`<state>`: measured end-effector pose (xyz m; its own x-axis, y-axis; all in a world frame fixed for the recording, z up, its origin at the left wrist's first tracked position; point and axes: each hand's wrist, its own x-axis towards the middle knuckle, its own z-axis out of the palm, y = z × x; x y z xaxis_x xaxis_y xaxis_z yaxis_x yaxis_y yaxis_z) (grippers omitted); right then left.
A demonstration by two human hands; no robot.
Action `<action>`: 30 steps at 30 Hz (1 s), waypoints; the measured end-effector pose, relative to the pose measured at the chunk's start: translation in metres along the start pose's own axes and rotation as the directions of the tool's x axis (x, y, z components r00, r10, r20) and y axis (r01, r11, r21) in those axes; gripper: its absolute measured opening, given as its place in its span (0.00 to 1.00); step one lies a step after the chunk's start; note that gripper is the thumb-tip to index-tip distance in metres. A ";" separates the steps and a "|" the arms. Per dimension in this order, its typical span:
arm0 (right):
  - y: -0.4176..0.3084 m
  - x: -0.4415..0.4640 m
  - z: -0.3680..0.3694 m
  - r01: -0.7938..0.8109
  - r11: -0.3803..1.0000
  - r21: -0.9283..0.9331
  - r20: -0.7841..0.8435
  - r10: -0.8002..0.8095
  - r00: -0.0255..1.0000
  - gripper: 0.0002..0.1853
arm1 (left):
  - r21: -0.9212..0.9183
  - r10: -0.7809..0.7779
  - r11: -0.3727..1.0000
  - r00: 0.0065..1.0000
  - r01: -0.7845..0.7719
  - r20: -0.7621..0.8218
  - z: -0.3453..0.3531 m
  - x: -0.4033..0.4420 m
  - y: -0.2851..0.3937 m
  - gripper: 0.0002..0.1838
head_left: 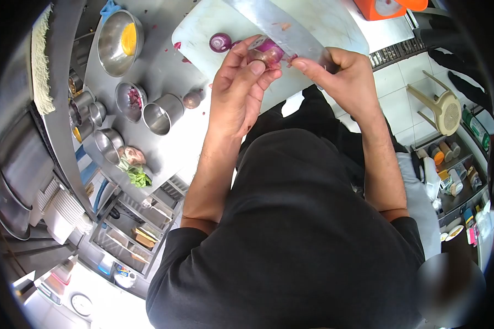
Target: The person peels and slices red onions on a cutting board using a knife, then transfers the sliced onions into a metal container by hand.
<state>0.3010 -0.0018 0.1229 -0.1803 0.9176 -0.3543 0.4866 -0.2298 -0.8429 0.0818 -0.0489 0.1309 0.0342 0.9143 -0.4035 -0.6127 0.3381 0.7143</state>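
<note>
1. Head view, limits of visibility: the tip end of the knife [299, 35] runs past the top edge, and its handle is largely covered by the right hand [348, 77]. Part of the red onion [267, 51] is covered by fingers. A second piece of onion behind the left hand [241, 82] is mostly hidden, and a blurred patch obscures the lower right.

2. Left hand: the fingers curl beneath and around the red onion, with the thumb pressed on its near side. The red onion is held above the near part of the cutting board [203, 24], close to the blade.

3. Right hand: the fingers close around the knife at the handle end, the thumb reaching along the blade toward the onion. Whether the thumb tip touches the onion is hard to make out.

4. Pose: both forearms reach forward. The left palm faces up and inward; the right hand angles inward, back upward, the blade slanting forward and to the left.

5. Surroundings: a peeled onion [220, 42] lies on the board just beside the left fingers. To the left stand a large bowl [107, 52] and a metal cup [163, 114].
</note>
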 end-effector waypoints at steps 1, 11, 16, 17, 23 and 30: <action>-0.001 0.000 0.001 -0.009 1.000 -0.002 -0.001 0.009 1.000 0.33 | -0.006 0.001 1.000 1.000 -0.001 -0.001 0.000 0.001 0.001 0.29; -0.009 -0.001 0.009 0.021 0.998 0.063 -0.039 -0.018 0.999 0.34 | 0.043 0.031 0.999 0.998 -0.033 0.063 -0.005 0.009 0.013 0.27; -0.014 -0.003 0.008 0.035 0.999 -0.031 -0.052 -0.037 0.998 0.34 | 0.107 0.053 0.992 0.997 -0.059 0.064 -0.004 0.006 0.015 0.28; -0.017 -0.005 0.008 0.062 0.998 -0.012 -0.056 -0.062 0.996 0.35 | 0.092 0.060 0.994 0.995 -0.067 0.079 -0.005 0.006 0.014 0.28; -0.011 -0.002 0.005 0.058 0.995 -0.080 -0.112 -0.067 0.991 0.35 | 0.255 0.079 0.962 0.995 -0.093 0.066 -0.001 0.004 0.016 0.30; -0.019 -0.008 0.001 0.113 0.991 -0.070 -0.072 -0.118 0.990 0.32 | 0.227 0.105 0.966 0.992 -0.119 0.074 0.002 -0.005 0.012 0.29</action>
<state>0.2922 -0.0052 0.1415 -0.1749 0.9591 -0.2224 0.5215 -0.1013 -0.8472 0.0755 -0.0484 0.1426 0.0279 0.9588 -0.2827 -0.4168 0.2682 0.8685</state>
